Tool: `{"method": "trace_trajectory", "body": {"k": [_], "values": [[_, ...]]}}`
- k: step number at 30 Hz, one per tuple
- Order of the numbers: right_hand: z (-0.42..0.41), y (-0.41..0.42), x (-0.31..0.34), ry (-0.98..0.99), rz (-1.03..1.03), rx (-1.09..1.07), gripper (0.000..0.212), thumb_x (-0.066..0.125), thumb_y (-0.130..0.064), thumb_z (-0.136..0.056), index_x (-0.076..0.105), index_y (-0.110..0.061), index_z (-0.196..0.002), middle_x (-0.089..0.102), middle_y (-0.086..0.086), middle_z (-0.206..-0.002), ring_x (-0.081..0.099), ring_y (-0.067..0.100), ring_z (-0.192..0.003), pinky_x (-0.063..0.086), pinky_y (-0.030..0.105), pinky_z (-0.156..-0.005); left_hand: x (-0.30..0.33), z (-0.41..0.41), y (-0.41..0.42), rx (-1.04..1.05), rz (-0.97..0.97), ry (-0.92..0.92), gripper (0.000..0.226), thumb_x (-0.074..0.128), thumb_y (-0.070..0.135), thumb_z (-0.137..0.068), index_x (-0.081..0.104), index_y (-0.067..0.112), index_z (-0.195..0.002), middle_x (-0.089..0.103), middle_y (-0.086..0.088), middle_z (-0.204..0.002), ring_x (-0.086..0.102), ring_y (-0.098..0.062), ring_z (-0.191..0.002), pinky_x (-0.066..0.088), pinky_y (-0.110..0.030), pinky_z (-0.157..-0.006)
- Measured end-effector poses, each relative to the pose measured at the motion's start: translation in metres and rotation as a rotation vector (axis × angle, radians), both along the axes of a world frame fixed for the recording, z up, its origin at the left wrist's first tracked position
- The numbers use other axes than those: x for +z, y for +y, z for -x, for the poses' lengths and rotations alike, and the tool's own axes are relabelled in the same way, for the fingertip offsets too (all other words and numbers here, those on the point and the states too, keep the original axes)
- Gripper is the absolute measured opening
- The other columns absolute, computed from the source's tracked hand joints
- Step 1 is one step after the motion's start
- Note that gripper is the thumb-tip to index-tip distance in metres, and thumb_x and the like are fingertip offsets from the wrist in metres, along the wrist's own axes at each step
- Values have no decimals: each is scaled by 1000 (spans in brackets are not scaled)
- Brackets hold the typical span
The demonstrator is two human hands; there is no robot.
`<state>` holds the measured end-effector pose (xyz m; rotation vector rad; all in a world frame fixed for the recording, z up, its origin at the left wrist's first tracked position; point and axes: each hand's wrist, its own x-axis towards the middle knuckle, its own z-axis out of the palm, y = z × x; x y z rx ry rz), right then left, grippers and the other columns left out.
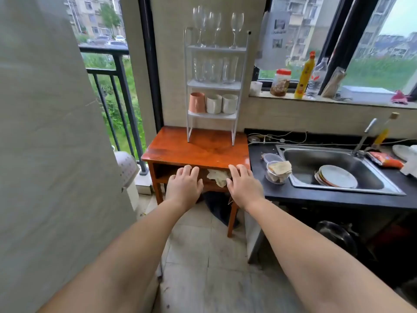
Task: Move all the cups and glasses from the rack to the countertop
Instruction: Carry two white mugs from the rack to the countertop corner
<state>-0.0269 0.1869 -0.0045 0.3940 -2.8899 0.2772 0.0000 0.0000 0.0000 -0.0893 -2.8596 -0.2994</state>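
We hold our left hand point(184, 185) and right hand point(242, 187) out flat, fingers straight, gripping nothing, well short of the white rack point(215, 85) holding wine glasses point(216, 28), tumblers point(215, 70) and cups point(213, 103).

I can read no text here: the print on the yellow bottle point(305, 75), the red-capped jar point(281, 82) and the hanging sheet point(276, 35) is too blurred.

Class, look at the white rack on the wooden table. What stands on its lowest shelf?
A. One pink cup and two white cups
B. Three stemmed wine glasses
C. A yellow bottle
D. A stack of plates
A: the lowest shelf of the rack holds a pink cup beside two white cups.
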Motion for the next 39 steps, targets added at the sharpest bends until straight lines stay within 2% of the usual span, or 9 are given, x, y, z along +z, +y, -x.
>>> {"method": "trace_trajectory", "body": {"k": [10,19,21,24,29,32,34,37,39], "values": [[177,3,-4,7,-51,-52,49,30,-37,-101,27,-20,-146,32,7,-149,42,28,-127,46,42,-92,-10,183,0,-32,5,35,42,36,37,-97,41,17,-133,49,-4,-134,46,-25,-123,42,-38,-95],[347,11,5,-18,-37,-43,50,30,-37,-101,26,-19,-148,32,7,-150,39,27,-131,48,43,-94,2,351,16,12,-83,13,43,36,37,-96,42,17,-134,49,-5,-135,47,-26,-124,44,-41,-94],[379,3,2,-45,76,-46,51,32,-36,-101,28,-17,-148,35,7,-148,40,27,-131,48,41,-92,-1,383,18,27,-151,-20,45,37,37,-97,41,15,-136,49,-6,-136,45,-26,-126,44,-41,-95],[414,-14,4,-93,357,-102,50,36,-32,-100,30,-12,-145,39,10,-145,48,30,-124,46,38,-87,3,420,22,68,-376,-102,48,39,35,-97,39,13,-140,46,-7,-141,41,-25,-131,43,-42,-99],[479,-38,10,-227,708,-205,55,38,-30,-100,25,-9,-149,34,13,-150,40,30,-135,37,39,-105,6,485,23,75,-668,-218,54,41,32,-97,31,11,-146,37,-10,-150,37,-26,-137,35,-42,-112],[515,-45,11,-282,843,-315,48,38,-26,-100,37,0,-139,49,17,-132,51,31,-116,40,31,-85,7,524,22,22,-688,-286,51,38,29,-100,31,6,-146,34,-15,-152,33,-30,-139,29,-39,-113],[539,-53,9,-300,936,-365,46,38,-25,-99,42,2,-136,52,13,-116,52,26,-103,36,28,-79,6,554,19,34,-735,-311,47,39,27,-99,40,5,-141,43,-17,-145,41,-31,-133,35,-38,-108],[558,-62,6,-298,1052,-390,49,35,-26,-100,32,-9,-146,48,14,-138,48,31,-124,39,33,-93,2,574,18,66,-937,-348,42,41,31,-98,50,10,-133,59,-9,-125,56,-26,-112,44,-32,-89],[567,-67,1,-259,1104,-429,45,34,-26,-101,38,-12,-143,51,16,-136,49,33,-123,42,34,-91,-5,583,20,69,-1023,-368,37,40,30,-98,58,10,-122,64,-9,-111,59,-27,-104,43,-30,-82]]}}
